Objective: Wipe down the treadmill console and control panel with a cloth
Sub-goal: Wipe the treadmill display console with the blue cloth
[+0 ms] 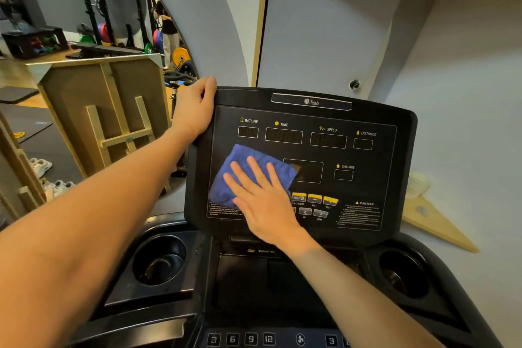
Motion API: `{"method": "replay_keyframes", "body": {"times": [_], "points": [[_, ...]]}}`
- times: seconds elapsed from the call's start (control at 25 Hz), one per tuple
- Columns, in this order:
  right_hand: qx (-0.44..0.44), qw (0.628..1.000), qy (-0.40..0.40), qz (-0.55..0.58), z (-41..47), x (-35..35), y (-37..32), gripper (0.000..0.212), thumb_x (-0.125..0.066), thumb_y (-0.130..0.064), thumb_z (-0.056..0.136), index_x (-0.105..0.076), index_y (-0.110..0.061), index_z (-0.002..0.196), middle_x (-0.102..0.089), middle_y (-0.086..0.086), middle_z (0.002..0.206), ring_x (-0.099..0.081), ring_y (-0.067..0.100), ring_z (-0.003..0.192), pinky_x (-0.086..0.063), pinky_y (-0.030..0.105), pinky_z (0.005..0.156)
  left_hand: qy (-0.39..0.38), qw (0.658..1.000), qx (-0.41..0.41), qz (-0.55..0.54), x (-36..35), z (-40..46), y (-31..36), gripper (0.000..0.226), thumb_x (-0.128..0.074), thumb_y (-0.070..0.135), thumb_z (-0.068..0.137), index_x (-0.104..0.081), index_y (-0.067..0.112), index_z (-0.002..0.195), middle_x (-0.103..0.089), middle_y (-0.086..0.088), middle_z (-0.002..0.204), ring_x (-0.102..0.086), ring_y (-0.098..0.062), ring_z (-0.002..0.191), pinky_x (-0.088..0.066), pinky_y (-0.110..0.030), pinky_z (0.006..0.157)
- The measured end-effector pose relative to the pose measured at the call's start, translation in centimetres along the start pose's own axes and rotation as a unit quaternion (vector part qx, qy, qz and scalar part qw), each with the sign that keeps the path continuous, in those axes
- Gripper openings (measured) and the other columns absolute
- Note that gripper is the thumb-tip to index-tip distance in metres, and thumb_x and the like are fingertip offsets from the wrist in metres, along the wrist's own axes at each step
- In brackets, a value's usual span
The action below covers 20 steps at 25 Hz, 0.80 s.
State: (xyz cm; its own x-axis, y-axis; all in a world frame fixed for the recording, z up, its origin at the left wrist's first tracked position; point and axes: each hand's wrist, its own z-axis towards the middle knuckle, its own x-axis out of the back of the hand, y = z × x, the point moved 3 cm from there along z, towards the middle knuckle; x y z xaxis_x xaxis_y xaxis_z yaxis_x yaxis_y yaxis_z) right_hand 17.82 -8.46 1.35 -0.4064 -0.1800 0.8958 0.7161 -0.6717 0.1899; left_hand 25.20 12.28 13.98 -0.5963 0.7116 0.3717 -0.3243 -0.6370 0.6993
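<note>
1. Right hand [261, 200] flat, fingers straight, pressing blue cloth [243, 172] on console [367, 178] lower-left
2. Cloth long axis diagonal, lower-left to upper-right
3. Left hand [195, 110] grips console's upper-left edge

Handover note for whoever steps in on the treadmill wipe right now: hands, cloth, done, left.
Left hand: grips the upper left corner of the console, steadying it.
Right hand: flat, fingers straight, pressing the blue cloth on the console's lower left area, below the INCLINE and TIME windows.
Done: wiping is under way on the left side; which areas are already wiped cannot be told.
Left: likely the right side around SPEED, DISTANCE and CALORIE, the yellow buttons, and the lower control panel with the number keys.
</note>
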Motion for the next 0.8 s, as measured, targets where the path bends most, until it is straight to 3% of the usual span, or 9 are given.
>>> {"method": "replay_keyframes", "body": {"times": [0.16, 0.28, 0.44, 0.56, 0.64, 0.8], "points": [[0.048, 0.997, -0.064, -0.008, -4.4, -2.0, -0.4, 0.054, -0.016, -0.046, 0.105, -0.018, -0.028, 0.156, -0.009, -0.005, 0.164, 0.008, 0.021, 0.152, 0.006, 0.046, 0.121, -0.008, 1.0, -0.001, -0.006, -0.1, 0.0, 0.0, 0.053, -0.033, 0.045, 0.102, -0.059, 0.002, 0.084, -0.062, -0.021, 0.08, -0.056, -0.031, 0.075, -0.044, -0.035, 0.068], [0.043, 0.996, -0.082, -0.017, -7.9, -3.4, 0.9, 0.058, -0.005, -0.049, 0.104, -0.018, -0.03, 0.156, -0.012, -0.006, 0.164, 0.004, 0.019, 0.152, 0.003, 0.046, 0.12, -0.011, 1.0, -0.001, -0.005, 0.0, -0.1, 0.2, 0.052, -0.033, 0.044, 0.103, -0.058, 0.003, 0.083, -0.061, -0.021, 0.079, -0.054, -0.028, 0.072, -0.04, -0.03, 0.065], [-0.002, 0.998, -0.064, -0.008, -11.1, -3.1, 3.0, 0.051, -0.016, -0.043, 0.106, -0.021, -0.029, 0.154, -0.018, -0.006, 0.162, -0.002, 0.019, 0.152, 0.0, 0.044, 0.121, -0.014, 1.0, 0.002, -0.001, 0.1, -0.2, 0.5, 0.052, -0.032, 0.042, 0.103, -0.057, 0.001, 0.082, -0.06, -0.023, 0.08, -0.05, -0.026, 0.068, -0.039, -0.032, 0.064], [-0.016, 0.998, -0.056, -0.017, -13.5, -2.7, 5.6, 0.048, -0.024, -0.035, 0.105, -0.027, -0.026, 0.153, -0.024, -0.002, 0.161, -0.01, 0.025, 0.152, -0.007, 0.048, 0.12, -0.015, 1.0, 0.008, 0.003, 0.1, -0.2, 0.6, 0.05, -0.033, 0.04, 0.104, -0.057, 0.001, 0.083, -0.06, -0.024, 0.08, -0.048, -0.016, 0.066, -0.034, -0.014, 0.058], [-0.054, 0.997, -0.052, -0.022, -15.2, -2.6, 7.8, 0.051, -0.029, -0.031, 0.102, -0.028, -0.024, 0.153, -0.025, 0.0, 0.161, -0.007, 0.025, 0.152, -0.008, 0.049, 0.119, -0.011, 1.0, 0.004, 0.008, 0.1, -0.3, 0.6, 0.049, -0.033, 0.039, 0.104, -0.057, 0.003, 0.082, -0.061, -0.022, 0.08, -0.046, -0.011, 0.063, -0.035, -0.01, 0.057], [-0.14, 0.99, -0.023, -0.011, -15.5, -1.3, 11.4, 0.049, -0.015, -0.034, 0.106, -0.024, -0.025, 0.153, -0.023, 0.001, 0.162, -0.007, 0.023, 0.152, -0.007, 0.047, 0.121, -0.007, 1.0, 0.002, 0.009, 0.0, -0.1, 0.6, 0.049, -0.033, 0.039, 0.104, -0.057, 0.002, 0.082, -0.061, -0.021, 0.078, -0.047, -0.011, 0.063, -0.034, -0.01, 0.056]]}}
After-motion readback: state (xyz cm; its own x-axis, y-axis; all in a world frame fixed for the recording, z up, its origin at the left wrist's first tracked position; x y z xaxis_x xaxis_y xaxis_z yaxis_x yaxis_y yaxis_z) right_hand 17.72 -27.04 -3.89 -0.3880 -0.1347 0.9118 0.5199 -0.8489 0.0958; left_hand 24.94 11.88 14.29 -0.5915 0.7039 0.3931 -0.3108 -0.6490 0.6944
